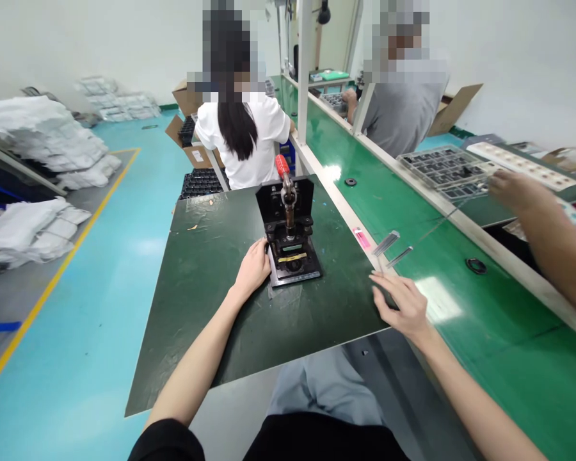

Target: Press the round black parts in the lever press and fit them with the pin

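A black press-like fixture (292,240) with a red-handled toggle clamp (283,168) stands upright on the dark green tabletop (196,256). Across its lower part lies a narrow yellow strip (292,258). Against the left edge of its base, my left hand (255,266) is closed, fingers bent and together, with the fingertips partly hidden. My right hand (403,304) is over the table's right edge, fingers apart and holding nothing. Just beyond its fingertips, thin grey strips (386,243) lie by the pale rail, with another narrow strip (400,257) beside them.
A green conveyor belt (441,301) runs along the right. From the far right reaches another person's hand (513,189), near trays of small parts (444,166). Ahead sits a person in white (249,137); across the belt, one in grey (408,105). White sacks (43,141) are piled at left.
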Tool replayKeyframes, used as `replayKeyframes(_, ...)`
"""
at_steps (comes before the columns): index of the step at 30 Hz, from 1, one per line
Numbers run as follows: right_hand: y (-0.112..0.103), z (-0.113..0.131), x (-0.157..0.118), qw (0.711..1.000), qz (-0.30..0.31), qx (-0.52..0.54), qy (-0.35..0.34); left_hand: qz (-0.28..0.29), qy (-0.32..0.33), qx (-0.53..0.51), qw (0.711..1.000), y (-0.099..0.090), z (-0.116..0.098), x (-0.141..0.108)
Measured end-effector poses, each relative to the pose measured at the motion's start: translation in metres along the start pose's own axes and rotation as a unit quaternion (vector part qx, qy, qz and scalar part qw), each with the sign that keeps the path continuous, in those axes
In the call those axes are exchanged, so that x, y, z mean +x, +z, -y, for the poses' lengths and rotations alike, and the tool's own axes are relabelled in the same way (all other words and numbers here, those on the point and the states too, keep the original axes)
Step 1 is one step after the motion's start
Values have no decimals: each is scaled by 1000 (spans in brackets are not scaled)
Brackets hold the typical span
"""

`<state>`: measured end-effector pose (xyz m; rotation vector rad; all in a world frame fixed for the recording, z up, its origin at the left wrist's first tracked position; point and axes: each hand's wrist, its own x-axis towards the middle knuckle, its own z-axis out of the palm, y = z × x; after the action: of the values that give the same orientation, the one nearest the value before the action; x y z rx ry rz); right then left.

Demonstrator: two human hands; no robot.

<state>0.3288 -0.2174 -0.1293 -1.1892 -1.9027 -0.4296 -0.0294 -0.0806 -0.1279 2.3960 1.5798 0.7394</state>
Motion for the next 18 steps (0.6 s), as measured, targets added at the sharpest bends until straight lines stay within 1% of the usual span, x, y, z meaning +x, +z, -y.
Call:
replayKeyframes(2, 1, 2, 2, 999, 26, 6, -31, -2, 3, 2, 1000, 0, 1, 0)
replayKeyframes(3, 1, 3, 2, 999, 29, 5, -40, -2, 5, 4, 1000, 1, 1, 0)
replayKeyframes(5, 1, 2, 1, 999, 16, -2, -43, -1, 8, 10, 1000, 1, 2, -1)
replayKeyframes(10, 2, -3, -4, 1000, -14, 9, -7, -8, 14, 23, 1000, 1, 4, -2)
replayKeyframes(14, 7, -4, -9, 996, -73, 30, 50, -11, 14, 24, 1000, -1, 4, -3)
replayKeyframes(16, 9, -2, -7, 994, -78, 35, 68, -8, 15, 26, 1000, -2, 4, -3)
replayKeyframes(18, 8, 1, -3, 996, -63, 34, 55, -8, 18, 29, 999, -2, 5, -4)
